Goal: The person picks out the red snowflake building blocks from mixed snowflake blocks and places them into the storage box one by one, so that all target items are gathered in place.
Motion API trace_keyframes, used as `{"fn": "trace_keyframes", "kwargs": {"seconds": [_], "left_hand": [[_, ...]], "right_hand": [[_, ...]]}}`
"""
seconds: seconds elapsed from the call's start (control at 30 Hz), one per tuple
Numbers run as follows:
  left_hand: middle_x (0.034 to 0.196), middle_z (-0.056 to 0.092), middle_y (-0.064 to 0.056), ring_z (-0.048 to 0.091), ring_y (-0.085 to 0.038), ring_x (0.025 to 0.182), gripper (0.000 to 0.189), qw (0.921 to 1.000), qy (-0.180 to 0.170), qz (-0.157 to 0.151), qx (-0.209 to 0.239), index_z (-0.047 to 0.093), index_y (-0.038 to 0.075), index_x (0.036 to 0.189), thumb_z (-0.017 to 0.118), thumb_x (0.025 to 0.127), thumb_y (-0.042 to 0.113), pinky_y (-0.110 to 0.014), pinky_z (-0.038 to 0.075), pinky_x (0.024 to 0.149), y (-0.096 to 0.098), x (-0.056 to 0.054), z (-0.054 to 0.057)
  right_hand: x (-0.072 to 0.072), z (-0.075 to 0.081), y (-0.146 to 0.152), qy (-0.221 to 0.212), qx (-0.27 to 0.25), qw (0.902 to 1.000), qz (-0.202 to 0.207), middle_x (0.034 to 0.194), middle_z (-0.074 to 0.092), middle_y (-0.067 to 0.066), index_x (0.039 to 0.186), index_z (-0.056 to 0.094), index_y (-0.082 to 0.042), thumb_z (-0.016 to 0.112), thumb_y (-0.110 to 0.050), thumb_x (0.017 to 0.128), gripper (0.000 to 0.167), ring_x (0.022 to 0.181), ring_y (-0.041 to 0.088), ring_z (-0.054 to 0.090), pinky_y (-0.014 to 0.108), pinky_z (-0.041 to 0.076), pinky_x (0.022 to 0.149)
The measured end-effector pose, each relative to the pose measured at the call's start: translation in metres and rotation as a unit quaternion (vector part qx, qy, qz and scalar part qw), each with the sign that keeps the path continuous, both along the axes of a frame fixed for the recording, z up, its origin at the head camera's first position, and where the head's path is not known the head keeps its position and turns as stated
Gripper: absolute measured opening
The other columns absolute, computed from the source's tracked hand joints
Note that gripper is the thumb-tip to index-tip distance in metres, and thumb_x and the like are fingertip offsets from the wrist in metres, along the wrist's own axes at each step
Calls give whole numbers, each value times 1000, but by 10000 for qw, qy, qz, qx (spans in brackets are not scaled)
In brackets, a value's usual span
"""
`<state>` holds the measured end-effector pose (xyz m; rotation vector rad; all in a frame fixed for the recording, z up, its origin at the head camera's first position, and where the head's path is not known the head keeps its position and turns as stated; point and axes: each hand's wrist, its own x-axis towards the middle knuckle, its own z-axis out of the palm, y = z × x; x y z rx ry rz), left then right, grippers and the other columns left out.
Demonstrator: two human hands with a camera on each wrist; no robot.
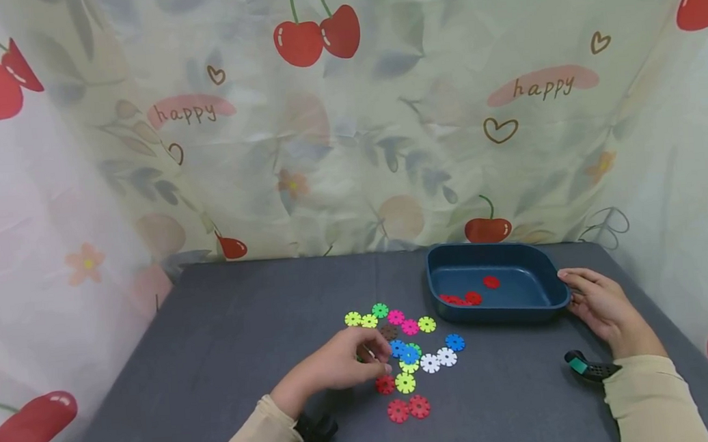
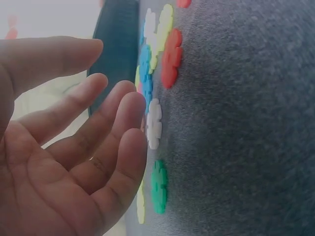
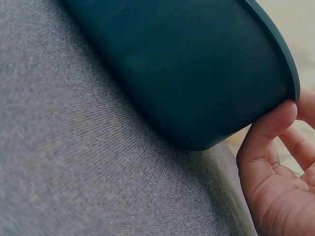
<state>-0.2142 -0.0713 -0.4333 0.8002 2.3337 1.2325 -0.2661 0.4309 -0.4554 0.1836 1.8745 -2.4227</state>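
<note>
Over the left part of the scattered flower-shaped plastic discs, my left hand (image 1: 344,358) hovers with fingers loosely bent. The left wrist view shows its thumb apart from the fingers and nothing between them. Close to its fingertips lie blue discs (image 1: 409,354), a red disc (image 1: 385,384) and a yellow disc (image 1: 405,382); a white disc (image 2: 154,124) and a green disc (image 2: 159,187) show beside the fingers. My right hand (image 1: 603,306) pinches the right rim of a dark blue basin (image 3: 197,73), thumb against the outer wall. Several red discs (image 1: 473,298) are inside the basin.
Pink discs (image 1: 409,327), white discs (image 1: 430,363) and more yellow ones spread over the dark grey tabletop (image 1: 262,323). Two red discs (image 1: 419,406) lie nearer the front. A patterned cloth (image 1: 349,146) hangs behind the table, with more cloth on both sides.
</note>
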Motion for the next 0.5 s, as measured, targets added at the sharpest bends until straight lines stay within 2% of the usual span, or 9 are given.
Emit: {"fn": "trace_keyframes", "kwargs": {"seconds": [0.23, 0.5], "left_hand": [[102, 71, -1, 69, -14, 87, 20, 9997, -163, -39, -149, 75, 8, 111, 81, 95, 18, -26, 56, 77, 2, 2, -1], [100, 70, -2, 66, -11, 79, 17, 9996, -127, -121, -209, 76, 11, 105, 85, 91, 16, -24, 55, 74, 6, 5, -7]], "right_hand": [[1, 0, 1, -23, 13, 10000, 6, 100, 69, -8, 105, 79, -19, 66, -19, 106, 13, 83, 9, 68, 26, 57, 71], [1, 0, 1, -17, -39, 10000, -3, 100, 70, -7, 105, 79, -18, 67, -19, 106, 12, 82, 9, 68, 26, 57, 70]]}}
